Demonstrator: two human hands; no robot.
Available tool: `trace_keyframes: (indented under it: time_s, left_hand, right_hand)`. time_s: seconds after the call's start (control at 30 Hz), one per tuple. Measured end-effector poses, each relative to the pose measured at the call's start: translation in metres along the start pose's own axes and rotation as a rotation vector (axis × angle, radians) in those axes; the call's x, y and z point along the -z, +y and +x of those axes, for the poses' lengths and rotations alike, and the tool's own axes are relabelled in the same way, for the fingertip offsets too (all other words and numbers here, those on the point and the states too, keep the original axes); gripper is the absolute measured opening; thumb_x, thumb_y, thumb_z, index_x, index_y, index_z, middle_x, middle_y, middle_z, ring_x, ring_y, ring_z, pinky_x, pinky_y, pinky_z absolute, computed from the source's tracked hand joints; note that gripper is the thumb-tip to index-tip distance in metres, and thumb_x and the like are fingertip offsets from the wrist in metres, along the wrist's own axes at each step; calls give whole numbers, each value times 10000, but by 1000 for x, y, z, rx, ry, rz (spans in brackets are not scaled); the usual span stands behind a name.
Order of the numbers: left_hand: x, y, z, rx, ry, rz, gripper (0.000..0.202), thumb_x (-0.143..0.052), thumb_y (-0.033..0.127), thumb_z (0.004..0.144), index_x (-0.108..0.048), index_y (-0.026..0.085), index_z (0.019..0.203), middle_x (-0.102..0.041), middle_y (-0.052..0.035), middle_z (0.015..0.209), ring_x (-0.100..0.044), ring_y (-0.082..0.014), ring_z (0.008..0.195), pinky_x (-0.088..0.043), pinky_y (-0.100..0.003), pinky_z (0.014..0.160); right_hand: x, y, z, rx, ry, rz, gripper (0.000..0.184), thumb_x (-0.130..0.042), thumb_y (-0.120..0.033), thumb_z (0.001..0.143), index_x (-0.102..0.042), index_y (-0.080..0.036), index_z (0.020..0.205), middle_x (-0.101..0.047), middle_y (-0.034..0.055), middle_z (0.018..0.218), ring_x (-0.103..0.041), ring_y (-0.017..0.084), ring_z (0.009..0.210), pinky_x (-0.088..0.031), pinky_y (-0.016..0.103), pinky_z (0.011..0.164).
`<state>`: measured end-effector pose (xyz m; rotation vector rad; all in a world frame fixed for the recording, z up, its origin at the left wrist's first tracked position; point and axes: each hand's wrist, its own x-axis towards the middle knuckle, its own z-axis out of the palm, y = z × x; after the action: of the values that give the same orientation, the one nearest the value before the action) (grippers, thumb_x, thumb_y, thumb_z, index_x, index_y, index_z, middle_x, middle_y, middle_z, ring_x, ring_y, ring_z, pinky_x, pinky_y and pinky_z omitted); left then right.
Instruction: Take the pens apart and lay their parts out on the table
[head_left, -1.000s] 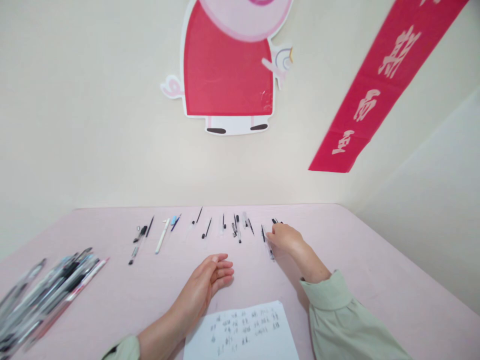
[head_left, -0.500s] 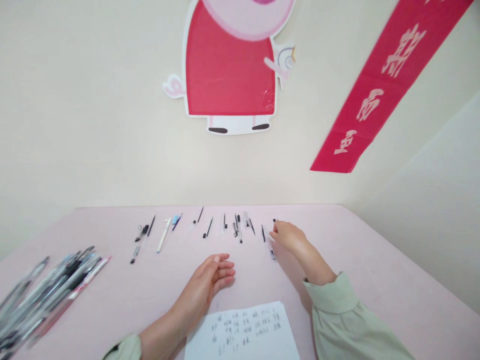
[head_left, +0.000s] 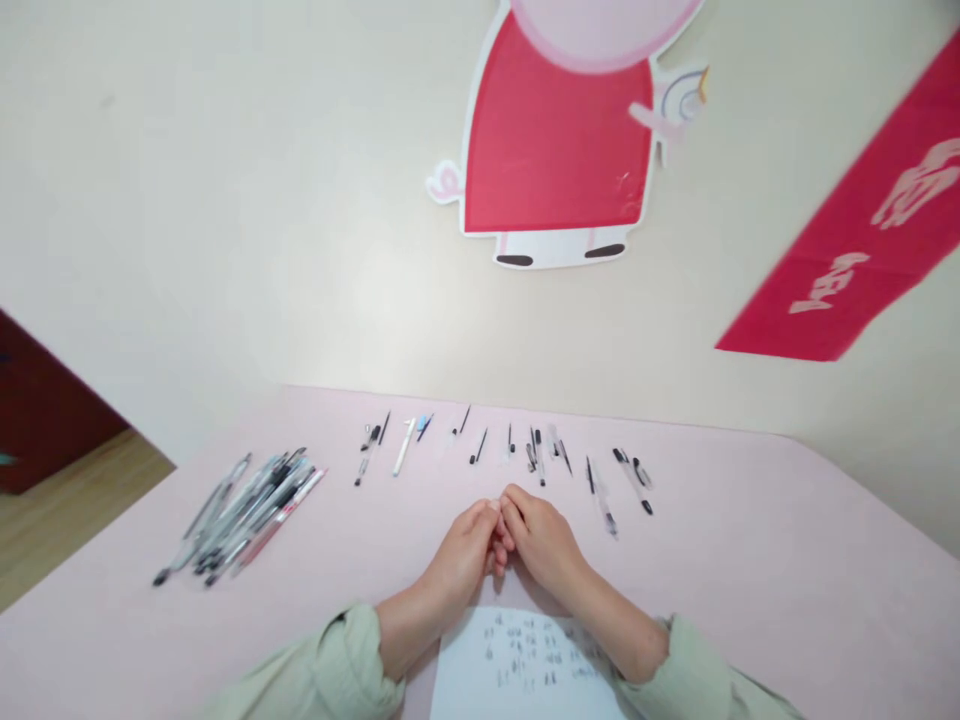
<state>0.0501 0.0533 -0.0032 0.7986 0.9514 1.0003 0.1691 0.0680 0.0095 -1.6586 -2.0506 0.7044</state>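
Observation:
My left hand and my right hand rest together on the pink table, fingertips touching, fingers curled, with nothing visible in them. Just beyond them lies a row of taken-apart pens, with barrels, refills and caps spread from left to right. The rightmost black pen lies free of my right hand. A sheet of white paper with handwriting sits under my wrists at the table's near edge.
A pile of several whole pens lies at the left of the table. Behind the table rises a cream wall with a cartoon pig cut-out and a red banner. Wooden floor shows at the far left.
My right hand drew back from the rightmost pen parts and met my left hand at the middle. The view swung to the left, so the pen pile and floor show more.

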Motion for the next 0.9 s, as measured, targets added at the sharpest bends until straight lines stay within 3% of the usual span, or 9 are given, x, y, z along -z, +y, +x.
trace_keyframes:
  time_s: [0.13,0.23,0.33,0.47,0.6,0.73,0.9]
  left_hand:
    - [2,12,-7,-43,-1,282,278,-457,430,861,-473,202,704,-515,31,597,-417,-88,462,-328,-227,470]
    - [19,32,-21,-203,60,588,171,-459,325,853,-498,207,736,-500,35,604,-454,-117,542,-339,-241,536]
    - [58,54,-40,-350,206,978,134,-454,287,841,-534,209,768,-562,2,700,-518,-159,649,-373,-275,615]
    - [132,77,-65,-418,491,1519,207,-399,315,865,-572,202,877,-622,-64,868,-580,-228,783,-413,-338,698]
    - [182,91,-76,-305,628,1953,294,-345,365,888,-574,181,902,-628,-115,894,-603,-296,812,-415,-396,700]
    - [192,97,-78,-228,627,2083,293,-329,352,896,-566,195,825,-633,-117,848,-609,-297,755,-392,-386,640]
    - [176,98,-76,-357,601,1886,244,-392,375,877,-553,205,806,-623,-83,806,-590,-264,722,-393,-367,659]
  right_hand:
    - [1,5,2,22,-10,-41,281,-351,-263,947,-509,-214,721,-594,-23,628,-546,137,611,-288,223,567]
    - [2,5,2,47,-1,-60,263,-362,-272,936,-526,-213,739,-639,0,706,-571,152,666,-297,231,587]
    - [1,4,1,41,-8,-52,250,-369,-286,926,-534,-212,753,-655,13,734,-583,165,691,-297,240,603]
    - [2,2,0,42,-13,-46,229,-378,-268,910,-531,-211,749,-655,15,741,-572,168,689,-278,248,600]
    - [3,1,0,51,-11,-35,207,-392,-250,897,-525,-209,743,-644,10,732,-557,161,678,-267,250,597]
    - [2,4,0,61,-5,-20,200,-404,-247,898,-524,-207,742,-635,5,722,-553,154,669,-265,250,595]
    - [1,7,1,79,13,65,194,-447,-235,886,-540,-201,720,-609,-6,676,-535,146,642,-282,255,599]
